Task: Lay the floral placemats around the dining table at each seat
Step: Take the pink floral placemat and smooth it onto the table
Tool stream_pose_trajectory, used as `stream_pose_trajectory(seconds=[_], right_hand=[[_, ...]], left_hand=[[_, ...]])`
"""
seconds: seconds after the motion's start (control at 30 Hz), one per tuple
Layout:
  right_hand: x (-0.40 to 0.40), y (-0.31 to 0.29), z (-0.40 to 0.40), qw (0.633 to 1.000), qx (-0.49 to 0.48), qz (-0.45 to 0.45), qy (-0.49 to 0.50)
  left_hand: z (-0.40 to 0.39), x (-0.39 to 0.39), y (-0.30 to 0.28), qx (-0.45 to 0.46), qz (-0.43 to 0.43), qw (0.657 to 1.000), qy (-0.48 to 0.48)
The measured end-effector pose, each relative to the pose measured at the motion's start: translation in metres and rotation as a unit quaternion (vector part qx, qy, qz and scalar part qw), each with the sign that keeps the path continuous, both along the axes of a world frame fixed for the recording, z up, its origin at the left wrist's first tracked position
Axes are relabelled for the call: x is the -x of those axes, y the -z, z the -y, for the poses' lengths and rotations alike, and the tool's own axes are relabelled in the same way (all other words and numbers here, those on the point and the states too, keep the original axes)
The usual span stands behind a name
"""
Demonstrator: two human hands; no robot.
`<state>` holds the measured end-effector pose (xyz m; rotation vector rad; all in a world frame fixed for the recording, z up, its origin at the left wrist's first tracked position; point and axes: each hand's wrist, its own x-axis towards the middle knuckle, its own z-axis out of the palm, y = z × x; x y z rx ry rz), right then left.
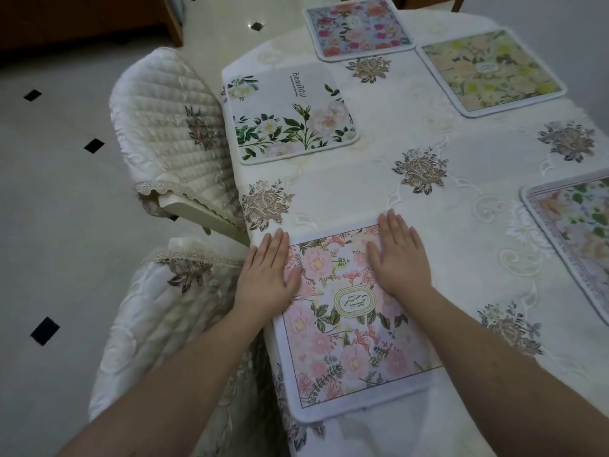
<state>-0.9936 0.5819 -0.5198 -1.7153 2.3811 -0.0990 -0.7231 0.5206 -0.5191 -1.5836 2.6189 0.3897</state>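
Observation:
A pink floral placemat (346, 331) lies at the near edge of the dining table (379, 192), which wears a white embroidered cloth. My left hand (267, 275) lies flat on the mat's far left corner, fingers straight. Flat as well, my right hand (398, 255) presses the mat's far right part. Further along the left side sits a white mat with green leaves (290, 117). A pink-and-blue flowered mat (357, 28) lies at the far end. A yellow-green mat (491, 72) and another floral mat (573, 232) lie along the right side.
Two chairs with quilted cream covers stand at the table's left side, one (174, 136) by the white mat and one (171, 311) beside my left arm. The floor (59, 209) is pale tile with small black diamonds. Dark wooden furniture (82, 21) stands at the top left.

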Motion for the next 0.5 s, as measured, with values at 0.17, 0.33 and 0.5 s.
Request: stream_pose_trajectory(seconds=[0.17, 0.33, 0.5], right_hand=[[0.024, -0.004, -0.006, 1.0, -0.007, -0.009, 0.019], [0.027, -0.008, -0.028, 0.997, 0.032, -0.012, 0.065], [-0.043, -0.01, -0.044, 0.998, 0.05, 0.044, 0.0]], left_hand=[[0.002, -0.011, -0.005, -0.01, 0.022, 1.0, -0.003], [-0.006, -0.009, -0.017, -0.001, 0.024, 0.998, -0.062], [-0.044, 0.03, -0.025, -0.003, -0.056, 0.997, -0.049]])
